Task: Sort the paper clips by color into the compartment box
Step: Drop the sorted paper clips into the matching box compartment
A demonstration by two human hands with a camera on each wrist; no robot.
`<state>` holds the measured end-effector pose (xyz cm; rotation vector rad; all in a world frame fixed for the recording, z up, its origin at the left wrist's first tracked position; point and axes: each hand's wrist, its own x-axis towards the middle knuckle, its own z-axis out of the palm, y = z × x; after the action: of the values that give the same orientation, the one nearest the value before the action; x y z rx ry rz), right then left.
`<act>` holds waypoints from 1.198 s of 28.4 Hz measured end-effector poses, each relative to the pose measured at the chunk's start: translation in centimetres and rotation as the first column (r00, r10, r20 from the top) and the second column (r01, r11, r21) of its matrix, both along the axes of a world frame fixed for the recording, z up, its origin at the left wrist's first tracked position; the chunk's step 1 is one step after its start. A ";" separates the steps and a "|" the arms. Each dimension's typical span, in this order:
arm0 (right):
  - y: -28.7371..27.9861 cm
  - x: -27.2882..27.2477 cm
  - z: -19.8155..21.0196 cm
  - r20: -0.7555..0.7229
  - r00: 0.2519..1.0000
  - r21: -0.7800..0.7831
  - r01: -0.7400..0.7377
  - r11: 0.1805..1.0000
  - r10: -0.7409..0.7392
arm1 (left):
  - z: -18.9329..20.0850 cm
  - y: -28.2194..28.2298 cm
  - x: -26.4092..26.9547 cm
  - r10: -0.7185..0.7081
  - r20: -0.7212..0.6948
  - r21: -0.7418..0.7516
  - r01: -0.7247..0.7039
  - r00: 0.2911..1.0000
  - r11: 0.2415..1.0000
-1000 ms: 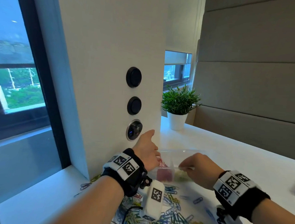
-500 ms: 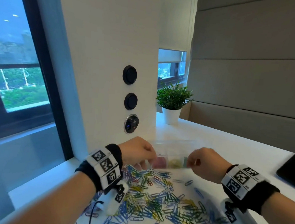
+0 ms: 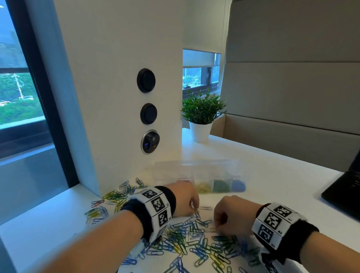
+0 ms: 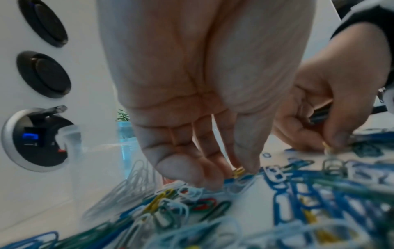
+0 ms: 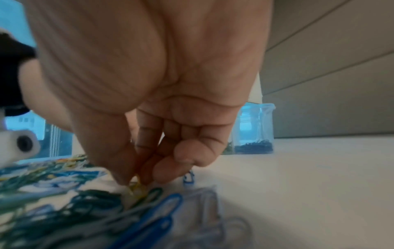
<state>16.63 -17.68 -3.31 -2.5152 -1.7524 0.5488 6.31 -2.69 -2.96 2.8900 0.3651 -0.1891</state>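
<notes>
A clear compartment box (image 3: 201, 177) stands on the white table behind my hands, with yellow, green and blue clips in separate cells; its blue end (image 5: 255, 134) shows in the right wrist view. A heap of mixed paper clips (image 3: 198, 244) covers the table in front. My left hand (image 3: 193, 205) is down at the heap's far edge, its thumb and fingers pinching a yellow clip (image 4: 238, 172). My right hand (image 3: 217, 225) is low beside it, thumb and forefinger pinching another yellow clip (image 5: 137, 187) at the table.
A white pillar with round sockets (image 3: 150, 141) rises just left of the box. A potted plant (image 3: 200, 114) stands behind. A black laptop (image 3: 357, 184) sits at the right edge. More clips (image 3: 112, 198) lie by the pillar's base.
Both hands came back from the box and dropped onto the clip heap. Each now pinches a yellow clip. The head view tilted down.
</notes>
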 end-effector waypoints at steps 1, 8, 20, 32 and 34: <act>-0.1 0.1 0.0 -0.011 1.000 0.011 -0.003 1.000 0.003 | -0.2 0.0 0.2 0.007 -0.017 0.019 -0.006 1.000 1.000; -1.5 1.9 0.9 -0.458 0.874 0.126 0.243 0.962 -0.161 | -0.3 0.5 0.5 0.060 0.017 -0.055 -0.059 0.998 0.997; -2.3 2.3 0.2 -0.987 -0.026 -0.145 0.588 0.796 -0.160 | 0.3 1.7 -0.9 0.289 0.035 -0.572 -0.218 0.957 0.791; -0.8 1.2 0.6 -0.642 0.697 -0.022 0.398 0.917 -0.318 | 0.6 2.6 -2.3 0.534 -0.079 -0.940 -0.241 0.842 0.242; -1.1 0.2 1.1 -0.458 0.864 -0.007 0.233 0.972 -0.211 | 0.8 2.5 -2.9 0.540 -0.119 -0.953 -0.249 0.833 0.174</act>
<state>16.80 -18.80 -2.21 -2.2616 -1.2716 0.9691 3.45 -0.19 -2.12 1.4610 0.6683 0.0652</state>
